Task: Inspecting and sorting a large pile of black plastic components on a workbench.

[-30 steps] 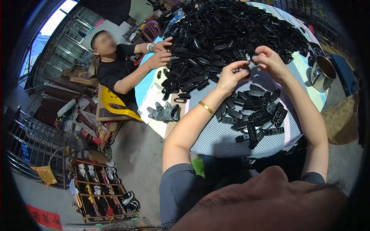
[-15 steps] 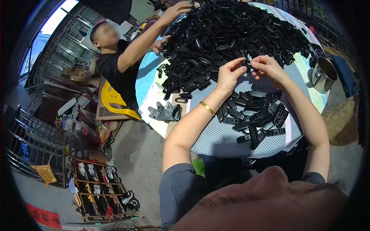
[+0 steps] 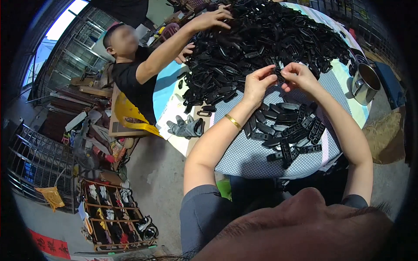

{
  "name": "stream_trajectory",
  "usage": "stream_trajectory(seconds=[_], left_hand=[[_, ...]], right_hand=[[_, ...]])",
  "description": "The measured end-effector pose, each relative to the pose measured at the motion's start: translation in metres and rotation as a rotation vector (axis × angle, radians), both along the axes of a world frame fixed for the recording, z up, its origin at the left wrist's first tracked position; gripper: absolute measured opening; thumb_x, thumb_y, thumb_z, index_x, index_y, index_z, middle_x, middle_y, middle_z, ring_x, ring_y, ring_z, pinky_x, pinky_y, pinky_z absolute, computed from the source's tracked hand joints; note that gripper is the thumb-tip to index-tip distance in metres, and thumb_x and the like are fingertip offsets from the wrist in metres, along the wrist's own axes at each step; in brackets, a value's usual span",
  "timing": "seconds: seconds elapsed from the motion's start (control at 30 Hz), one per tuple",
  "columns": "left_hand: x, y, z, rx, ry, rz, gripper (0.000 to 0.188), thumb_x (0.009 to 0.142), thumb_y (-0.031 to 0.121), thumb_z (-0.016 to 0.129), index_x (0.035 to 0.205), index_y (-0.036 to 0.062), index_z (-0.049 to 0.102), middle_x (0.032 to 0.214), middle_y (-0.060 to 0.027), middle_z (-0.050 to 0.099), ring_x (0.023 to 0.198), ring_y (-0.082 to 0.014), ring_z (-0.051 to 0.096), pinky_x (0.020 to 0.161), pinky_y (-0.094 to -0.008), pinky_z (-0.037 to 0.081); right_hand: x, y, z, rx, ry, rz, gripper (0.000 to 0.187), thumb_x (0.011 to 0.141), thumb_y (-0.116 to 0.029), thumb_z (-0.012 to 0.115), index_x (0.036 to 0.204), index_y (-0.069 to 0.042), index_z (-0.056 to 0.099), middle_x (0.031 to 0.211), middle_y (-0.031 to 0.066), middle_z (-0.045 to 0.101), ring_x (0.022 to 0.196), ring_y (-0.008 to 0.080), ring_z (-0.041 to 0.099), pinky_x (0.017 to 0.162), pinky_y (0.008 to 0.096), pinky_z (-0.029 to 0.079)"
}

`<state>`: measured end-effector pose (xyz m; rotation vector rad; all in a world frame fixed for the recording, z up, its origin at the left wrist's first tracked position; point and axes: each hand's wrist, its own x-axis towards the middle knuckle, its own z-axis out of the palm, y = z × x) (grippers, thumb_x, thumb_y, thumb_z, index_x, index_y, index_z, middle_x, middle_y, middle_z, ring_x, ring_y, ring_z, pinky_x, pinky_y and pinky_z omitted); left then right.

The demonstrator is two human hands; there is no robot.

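Both my hands are raised over the near part of the table, fingertips close together. My left hand (image 3: 259, 85) is closed in a pinch around a small black plastic part (image 3: 278, 72), mostly hidden by my fingers. Beside it, my right hand (image 3: 301, 78) is also pinched; whatever sits between its fingertips is too small to make out. Below my hands lies a small heap of black plastic parts (image 3: 287, 127), long and narrow, some with slotted undersides. Beyond them spreads a much larger pile of similar black parts (image 3: 261, 41).
The round table carries a dotted cloth (image 3: 244, 163). A grey glove (image 3: 185, 127) lies left of my forearm, and a metal pot (image 3: 365, 87) stands at the right edge. Across the left side, a co-worker's hand (image 3: 214, 19) hovers over the pile. A shoe rack (image 3: 117, 245) stands on the floor.
The co-worker's upper hand has moved right, further over the large pile. My hands have shifted only slightly, and my right fingertips have drawn a little away from the part.
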<state>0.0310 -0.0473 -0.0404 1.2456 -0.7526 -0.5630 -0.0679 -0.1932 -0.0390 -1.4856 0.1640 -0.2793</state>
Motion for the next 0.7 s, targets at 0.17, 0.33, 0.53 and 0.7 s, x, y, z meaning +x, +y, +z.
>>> stream_trajectory(seconds=[0.17, 0.33, 0.53, 0.7], left_hand=[[-0.001, 0.000, -0.001, 0.001, 0.044, -0.016, 0.033, 0.079, 0.001, 0.059, 0.111, -0.0027, 0.055, 0.092, -0.0055, 0.060, 0.076, -0.0097, 0.058, 0.069, -0.0213, 0.048], [0.001, -0.001, 0.000, -0.122, 0.198, -0.101, 0.033, 0.084, 0.005, 0.056, 0.116, -0.0012, 0.050, 0.103, -0.0085, 0.059, 0.088, -0.0130, 0.057, 0.078, -0.0239, 0.047], [0.006, 0.001, 0.001, -0.109, 0.245, -0.288, 0.032, 0.087, 0.016, 0.054, 0.115, 0.0000, 0.051, 0.106, -0.0092, 0.059, 0.092, -0.0139, 0.056, 0.081, -0.0255, 0.045], [0.006, 0.003, 0.006, -0.068, 0.083, -0.230, 0.027, 0.087, 0.015, 0.054, 0.109, -0.0006, 0.055, 0.099, -0.0072, 0.061, 0.086, -0.0113, 0.055, 0.076, -0.0227, 0.044]], right_hand=[[0.001, 0.006, -0.002, -0.023, -0.013, -0.034, 0.022, 0.082, -0.018, 0.060, 0.090, 0.000, 0.053, 0.078, 0.0052, 0.057, 0.059, 0.0118, 0.060, 0.051, 0.0224, 0.049], [0.004, 0.020, -0.010, -0.477, -0.188, -0.295, 0.024, 0.079, -0.021, 0.063, 0.087, 0.001, 0.056, 0.067, 0.0051, 0.059, 0.055, 0.0100, 0.057, 0.048, 0.0237, 0.044], [-0.001, 0.014, -0.010, -0.540, -0.162, -0.082, 0.032, 0.075, -0.020, 0.065, 0.098, 0.002, 0.060, 0.070, 0.0088, 0.062, 0.065, 0.0149, 0.059, 0.059, 0.0277, 0.045], [-0.008, 0.023, 0.000, -0.809, -0.208, -0.234, 0.029, 0.075, -0.020, 0.065, 0.088, 0.005, 0.060, 0.070, 0.0139, 0.060, 0.060, 0.0175, 0.057, 0.056, 0.0290, 0.043]])
